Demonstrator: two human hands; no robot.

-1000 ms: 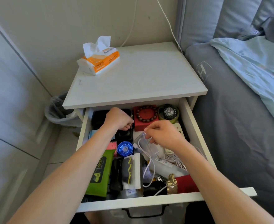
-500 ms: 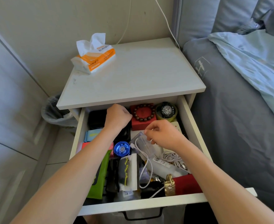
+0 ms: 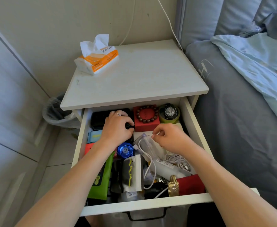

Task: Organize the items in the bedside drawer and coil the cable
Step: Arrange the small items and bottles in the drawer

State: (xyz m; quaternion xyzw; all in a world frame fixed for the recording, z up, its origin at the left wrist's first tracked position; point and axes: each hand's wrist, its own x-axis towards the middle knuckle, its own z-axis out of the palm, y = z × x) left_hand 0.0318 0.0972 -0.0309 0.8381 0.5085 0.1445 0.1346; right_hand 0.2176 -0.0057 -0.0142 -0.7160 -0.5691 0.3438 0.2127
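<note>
Drawer [image 3: 193, 128] stands pulled out under the nightstand top, contents mixed. Assessment: task is at an early stage. Back row appears orderly: red box [image 3: 146, 126] with bead bracelet [image 3: 146, 114], wristwatch [image 3: 170, 111] beside it. Front and middle are not sorted: green pouch [image 3: 101, 181], blue cap [image 3: 125, 150], packets and a red item overlap. White cable [image 3: 148, 158] is uncoiled; coiling is outstanding.

Cable's loose run lies roughly front-to-back, from the clear packet [image 3: 146, 142] in mid-drawer curving toward the drawer front; a tangled bundle [image 3: 175, 159] sits to its right. Its end points I cannot resolve.

My left hand [image 3: 116, 126], fingers curled, grips a small black object at the back left; what it is I cannot tell. My right hand [image 3: 170, 139] pinches the packet's upper edge between thumb and fingers.
</note>
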